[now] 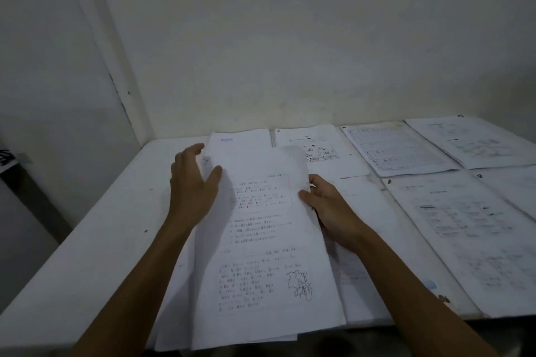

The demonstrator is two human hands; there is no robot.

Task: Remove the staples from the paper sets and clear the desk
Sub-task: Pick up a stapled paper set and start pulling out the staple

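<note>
A printed paper set [261,240] with text and a small map drawing lies in front of me on the white desk [95,235], its near edge hanging over the desk front. My left hand [191,185] lies at the set's upper left corner, fingers spread and relaxed, thumb on the sheet. My right hand [327,203] grips the set's right edge, thumb on top and fingers beneath, and the top right corner curls up. More loose sheets [174,316] lie under the set. No staple remover is visible.
Other paper sets lie across the desk: one behind the held set [240,139], one with small pictures [316,148], a table sheet [397,148], one at far right [475,139] and a large one at near right [470,235]. A wall stands right behind the desk.
</note>
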